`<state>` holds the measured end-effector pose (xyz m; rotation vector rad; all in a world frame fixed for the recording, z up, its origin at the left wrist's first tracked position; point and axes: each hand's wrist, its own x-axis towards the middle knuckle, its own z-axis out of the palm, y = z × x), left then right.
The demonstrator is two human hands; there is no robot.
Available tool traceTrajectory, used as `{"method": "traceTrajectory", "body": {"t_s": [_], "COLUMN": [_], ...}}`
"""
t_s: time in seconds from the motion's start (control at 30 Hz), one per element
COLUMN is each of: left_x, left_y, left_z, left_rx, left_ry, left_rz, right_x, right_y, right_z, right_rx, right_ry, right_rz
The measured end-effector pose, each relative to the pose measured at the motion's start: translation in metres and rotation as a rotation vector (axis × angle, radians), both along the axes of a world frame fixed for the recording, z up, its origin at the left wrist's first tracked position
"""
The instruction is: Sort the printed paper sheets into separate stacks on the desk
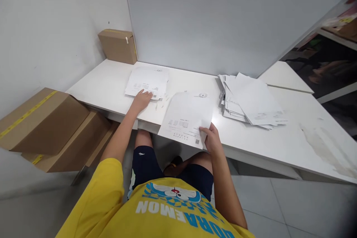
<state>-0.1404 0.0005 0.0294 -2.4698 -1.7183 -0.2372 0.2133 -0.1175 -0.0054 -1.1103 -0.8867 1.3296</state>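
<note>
My right hand (pixel 213 140) pinches the lower right corner of a printed sheet of paper (pixel 185 113), thumb on top. The sheet overhangs the front edge of the white table (pixel 184 78) and carries a round logo at its far end and a small square code near my thumb. To the left, my left hand (pixel 142 100) lies on the near edge of a neat stack of printed sheets (pixel 147 78), fingers stretched over the paper. A larger, untidy pile of papers (pixel 253 100) sits on the right side of the table, apart from both hands.
A cardboard box (pixel 118 46) stands in the table's back left corner. More cardboard boxes (pixel 41 122) with yellow tape are stacked left of the table. A grey panel (pixel 209 18) rises behind it. Shelves (pixel 334 70) are at the far right.
</note>
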Motion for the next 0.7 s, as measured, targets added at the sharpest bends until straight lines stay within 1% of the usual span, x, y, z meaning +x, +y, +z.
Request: {"method": "traceTrajectory", "body": {"t_s": [0.13,0.2,0.3,0.37,0.4,0.47,0.53,0.57,0.6,0.7], "left_x": [0.001,0.001,-0.001,-0.002,-0.001,0.009,0.033,0.049,0.068,0.131], "left_y": [-0.005,-0.002,0.006,0.008,0.007,-0.003,-0.021,-0.033,-0.047,-0.094], "left_z": [-0.009,-0.010,-0.006,0.001,0.004,0.013,0.020,0.023,0.025,0.023], "left_rx": [0.110,0.111,0.069,0.097,0.147,0.305,0.471,0.517,0.529,0.436], "left_ry": [-0.023,-0.040,-0.057,-0.094,-0.133,-0.245,-0.353,-0.379,-0.380,-0.285], "left_rz": [-0.033,-0.023,0.016,0.025,0.042,0.113,0.149,0.101,0.000,-0.400], "right_x": [0.005,0.007,0.012,0.017,0.020,0.024,0.024,0.023,0.020,0.011], "right_y": [-0.014,-0.017,-0.021,-0.024,-0.026,-0.031,-0.037,-0.040,-0.043,-0.049], "right_z": [-0.005,-0.005,-0.005,-0.009,-0.012,-0.018,-0.023,-0.025,-0.027,-0.030], "right_rx": [-0.022,-0.033,-0.047,-0.044,-0.041,-0.036,-0.037,-0.036,-0.033,-0.016], "right_ry": [0.076,0.097,0.123,0.117,0.109,0.095,0.099,0.106,0.116,0.134], "right_rz": [-0.049,-0.073,-0.109,-0.129,-0.144,-0.182,-0.227,-0.249,-0.263,-0.265]}}
